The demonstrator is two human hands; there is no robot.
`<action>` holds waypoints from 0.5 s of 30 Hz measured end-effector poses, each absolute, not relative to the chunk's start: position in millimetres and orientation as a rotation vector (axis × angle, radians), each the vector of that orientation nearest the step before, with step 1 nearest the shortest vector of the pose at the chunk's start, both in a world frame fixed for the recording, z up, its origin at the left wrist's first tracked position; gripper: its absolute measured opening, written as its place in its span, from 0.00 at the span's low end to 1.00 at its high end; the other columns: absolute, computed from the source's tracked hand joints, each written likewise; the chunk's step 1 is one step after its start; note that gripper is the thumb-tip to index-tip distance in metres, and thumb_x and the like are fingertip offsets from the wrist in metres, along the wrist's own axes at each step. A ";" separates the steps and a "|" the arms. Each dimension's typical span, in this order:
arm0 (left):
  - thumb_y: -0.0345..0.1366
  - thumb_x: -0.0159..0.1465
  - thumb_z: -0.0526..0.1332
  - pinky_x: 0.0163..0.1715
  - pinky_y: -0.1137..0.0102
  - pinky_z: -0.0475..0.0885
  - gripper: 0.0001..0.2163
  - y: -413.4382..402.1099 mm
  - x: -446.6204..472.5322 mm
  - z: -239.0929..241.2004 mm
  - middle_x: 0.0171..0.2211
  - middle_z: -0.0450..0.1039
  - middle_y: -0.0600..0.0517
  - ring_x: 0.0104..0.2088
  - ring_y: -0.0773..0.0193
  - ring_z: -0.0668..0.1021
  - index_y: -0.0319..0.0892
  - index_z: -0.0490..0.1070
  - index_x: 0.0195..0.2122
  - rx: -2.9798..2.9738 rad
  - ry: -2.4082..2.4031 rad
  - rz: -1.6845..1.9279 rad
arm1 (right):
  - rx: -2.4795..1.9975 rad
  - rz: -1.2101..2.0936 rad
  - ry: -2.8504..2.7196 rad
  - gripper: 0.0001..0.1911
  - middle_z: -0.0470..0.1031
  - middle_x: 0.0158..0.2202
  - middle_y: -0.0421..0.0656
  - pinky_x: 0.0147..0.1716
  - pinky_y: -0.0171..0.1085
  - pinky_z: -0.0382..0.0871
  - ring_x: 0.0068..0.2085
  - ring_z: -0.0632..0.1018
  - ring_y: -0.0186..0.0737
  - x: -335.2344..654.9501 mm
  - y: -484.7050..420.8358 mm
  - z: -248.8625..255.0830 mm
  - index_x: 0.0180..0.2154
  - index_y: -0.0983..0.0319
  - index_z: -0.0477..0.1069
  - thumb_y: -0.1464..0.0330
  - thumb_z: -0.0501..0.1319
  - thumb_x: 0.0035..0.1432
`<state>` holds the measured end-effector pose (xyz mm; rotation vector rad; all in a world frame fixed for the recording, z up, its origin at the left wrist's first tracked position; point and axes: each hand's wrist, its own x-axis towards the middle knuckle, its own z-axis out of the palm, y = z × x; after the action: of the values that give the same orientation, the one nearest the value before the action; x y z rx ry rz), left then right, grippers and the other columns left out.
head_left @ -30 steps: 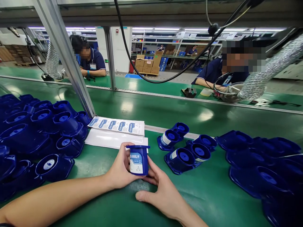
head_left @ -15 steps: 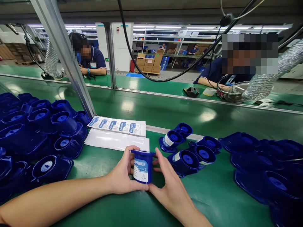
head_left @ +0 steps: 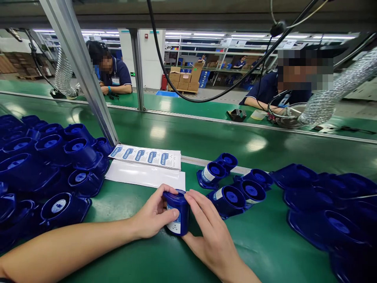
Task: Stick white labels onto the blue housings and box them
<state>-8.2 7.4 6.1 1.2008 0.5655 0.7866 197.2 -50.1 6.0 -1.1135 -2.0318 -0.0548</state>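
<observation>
A dark blue, cup-shaped plastic housing (head_left: 183,216) is between my two hands, its wide rim on top. Its side carries a blue and white label, partly covered by my left thumb. My left hand (head_left: 151,216) is closed around the housing's left side, thumb pressed flat on the label and fingers behind. From the right, my right hand (head_left: 210,232) grips it, fingertips at the rim and thumb under the base. Just beyond lie a sheet of printed labels (head_left: 147,155) and a blank white sheet (head_left: 144,173). Several housings with labels (head_left: 231,201) stand to the right.
Many blue housings (head_left: 78,147) are heaped on the left, and more (head_left: 338,224) lie at the right. A metal post (head_left: 88,86) rises behind the sheets. Across the green bench, two people work near silver ducts (head_left: 324,100). A black cable (head_left: 160,63) hangs overhead.
My left thumb has moved from the housing's base up onto its label. The housing has tipped so its rim top shows, and my right fingers have closed in against it.
</observation>
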 end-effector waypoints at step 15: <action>0.29 0.60 0.68 0.41 0.65 0.73 0.27 -5.2 -0.7 26.7 0.47 0.68 0.52 0.37 0.66 0.75 0.48 0.57 0.56 1.356 0.802 0.689 | -1.171 -0.200 -2.058 0.44 0.78 0.58 0.63 0.53 0.65 0.83 0.59 0.79 0.66 193.6 -57.0 5.7 0.77 0.68 0.51 0.76 0.66 0.65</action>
<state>-0.7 -5.2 26.7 1.3562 0.8024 0.6895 193.6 -57.0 5.7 -1.1712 -2.0580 -0.2001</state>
